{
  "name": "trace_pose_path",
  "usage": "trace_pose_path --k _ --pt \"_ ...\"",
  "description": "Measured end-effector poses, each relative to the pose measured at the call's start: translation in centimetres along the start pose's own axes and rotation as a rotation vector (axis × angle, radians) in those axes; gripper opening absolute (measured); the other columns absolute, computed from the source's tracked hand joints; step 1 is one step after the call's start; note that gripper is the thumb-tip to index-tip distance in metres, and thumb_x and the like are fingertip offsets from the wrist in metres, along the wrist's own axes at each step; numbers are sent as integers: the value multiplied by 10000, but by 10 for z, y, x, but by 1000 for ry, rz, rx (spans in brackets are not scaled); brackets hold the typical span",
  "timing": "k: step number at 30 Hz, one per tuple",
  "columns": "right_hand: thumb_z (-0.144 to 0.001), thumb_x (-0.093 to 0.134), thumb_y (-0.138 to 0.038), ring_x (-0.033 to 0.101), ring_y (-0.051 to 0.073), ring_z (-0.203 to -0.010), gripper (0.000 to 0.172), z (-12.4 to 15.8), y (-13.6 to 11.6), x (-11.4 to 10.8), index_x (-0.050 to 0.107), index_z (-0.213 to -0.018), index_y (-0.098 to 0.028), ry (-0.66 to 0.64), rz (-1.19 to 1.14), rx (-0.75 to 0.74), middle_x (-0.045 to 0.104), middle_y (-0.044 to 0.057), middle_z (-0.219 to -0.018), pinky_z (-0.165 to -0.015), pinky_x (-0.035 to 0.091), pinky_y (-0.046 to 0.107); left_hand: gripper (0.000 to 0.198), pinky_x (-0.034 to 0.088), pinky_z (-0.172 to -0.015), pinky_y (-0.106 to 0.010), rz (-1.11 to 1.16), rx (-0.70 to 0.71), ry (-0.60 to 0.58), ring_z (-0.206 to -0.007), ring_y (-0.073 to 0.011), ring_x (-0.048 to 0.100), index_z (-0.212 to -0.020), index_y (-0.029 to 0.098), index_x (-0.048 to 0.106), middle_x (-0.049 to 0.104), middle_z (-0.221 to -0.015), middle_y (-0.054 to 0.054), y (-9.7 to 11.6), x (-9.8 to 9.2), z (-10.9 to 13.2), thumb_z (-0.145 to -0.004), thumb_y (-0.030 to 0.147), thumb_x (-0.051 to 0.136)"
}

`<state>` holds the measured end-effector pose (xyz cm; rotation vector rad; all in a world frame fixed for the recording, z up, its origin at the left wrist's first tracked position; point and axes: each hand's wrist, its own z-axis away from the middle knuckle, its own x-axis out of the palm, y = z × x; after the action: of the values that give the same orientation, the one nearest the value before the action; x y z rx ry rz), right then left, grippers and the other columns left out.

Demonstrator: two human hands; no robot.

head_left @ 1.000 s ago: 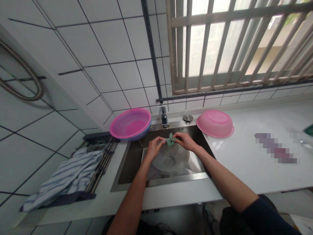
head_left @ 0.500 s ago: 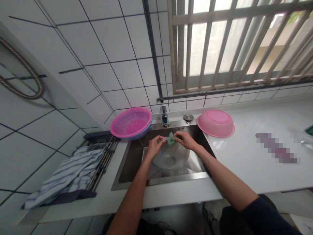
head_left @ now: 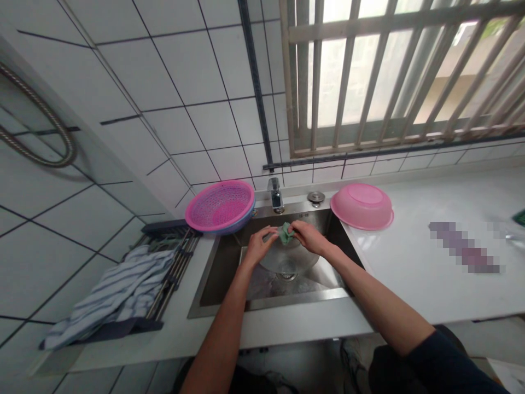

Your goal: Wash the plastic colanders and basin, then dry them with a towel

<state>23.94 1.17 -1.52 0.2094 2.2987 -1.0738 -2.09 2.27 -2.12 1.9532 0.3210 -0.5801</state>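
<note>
Over the sink [head_left: 213,273] I hold a clear, round, bowl-like vessel [head_left: 289,260], tilted, its lower edge just above the drain [head_left: 287,276]. My left hand [head_left: 261,244] pinches its far rim on the left side, thumb toward me. In my right hand [head_left: 307,235] a crumpled green cloth [head_left: 286,233] is gripped between thumb and fingers and pressed at the same rim. The cloth covers part of the rim, and the right fingertips are partly hidden by it. Both hands are close together, below the faucet [head_left: 276,196].
A pink colander [head_left: 221,205] nested in a blue basin leans at the sink's back left. At the right sits an upturned pink basin [head_left: 361,206], with a metal drain strainer [head_left: 316,197] beside it. A striped towel [head_left: 118,282] lies over a rack on the left counter.
The clear vessel has tilted and shifted slightly, so the drain now shows below its edge. My right hand and the cloth have moved a little left along the rim.
</note>
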Motion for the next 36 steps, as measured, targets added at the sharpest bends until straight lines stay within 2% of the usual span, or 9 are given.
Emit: trace_pose_path --k 3,6,10,16,19,27,31,36 --pt "-999 561 -165 648 215 -931 120 -1 0 0 671 -1014 -212 19 -30 9 714 67 -1016 -872 483 313 261 503 -1150 -484 -2 -5 14 -1241 -320 731 -1026 242 814 827 -1191 -93 3 4 0 -946 465 705" --pt "-1002 629 -253 695 224 -940 105 1 11 -8 725 -1011 -211 45 -79 63 765 68 -1019 -880 510 321 274 532 -1097 -462 16 -10 53 -1155 -308 762 -1025 240 806 832 -1165 -88 2 2 -2 -965 479 684" --pt "-969 684 -314 722 228 -885 140 5 25 -18 774 -990 -209 82 -106 153 800 61 -989 -830 531 324 289 532 -1093 -454 67 -37 123 -1162 -306 760 -1005 233 780 826 -1190 -94 -2 -4 -3 -969 500 678" --pt "-949 710 -247 732 228 -921 112 1 17 1 798 -1010 -212 24 -78 71 805 75 -1015 -872 533 325 257 542 -1064 -435 -20 -18 12 -1143 -302 763 -1015 257 793 833 -1157 -70 6 9 4 -980 472 658" --pt "-960 697 -241 733 231 -968 118 -2 15 8 789 -1029 -215 14 -82 34 800 75 -1049 -902 527 329 243 542 -1061 -433 -31 -11 -2 -1167 -302 758 -1026 262 787 830 -1181 -64 12 13 7 -990 456 644" --pt "-947 704 -335 720 211 -877 146 5 36 -17 769 -971 -207 115 -132 164 801 35 -950 -830 522 305 230 530 -1089 -454 -39 -11 81 -1183 -321 756 -977 259 755 823 -1217 -75 23 -8 -5 -982 466 657" --pt "-954 704 -328 713 208 -876 135 3 29 -13 769 -977 -211 116 -126 146 798 36 -961 -822 515 301 243 516 -1117 -448 -18 -23 112 -1210 -315 744 -977 257 746 819 -1231 -73 18 -12 1 -981 484 659" --pt "-974 687 -256 716 222 -933 99 -2 10 7 775 -1004 -222 86 -67 57 791 62 -1016 -861 514 315 288 534 -1091 -436 34 -66 143 -1177 -302 755 -990 250 750 827 -1192 -81 9 -5 15 -987 517 642"
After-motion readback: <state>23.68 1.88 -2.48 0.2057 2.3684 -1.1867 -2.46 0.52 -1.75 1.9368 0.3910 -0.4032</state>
